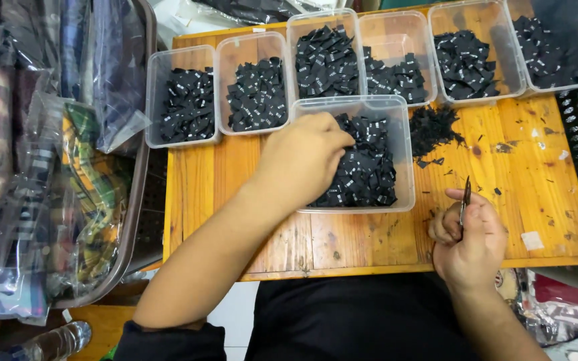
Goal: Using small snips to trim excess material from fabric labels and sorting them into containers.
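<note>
We are seeing bagged fabrics [48,167] lying at the far left beside the wooden table [536,200]. Our left hand [302,157] is reaching into the near clear tub [406,167], fingers curling among its black labels [369,174]; whether it is gripping any we cannot tell. Our right hand [469,237] is closing around small snips [465,199], pointing upward, right of the tub.

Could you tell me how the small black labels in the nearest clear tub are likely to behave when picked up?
The black labels look thin and flat, so probably light and floppy. Heaped loosely in the clear tub, several may cling together as the left hand digs in. Scraps scattered on the table suggest they slide off easily.
</note>
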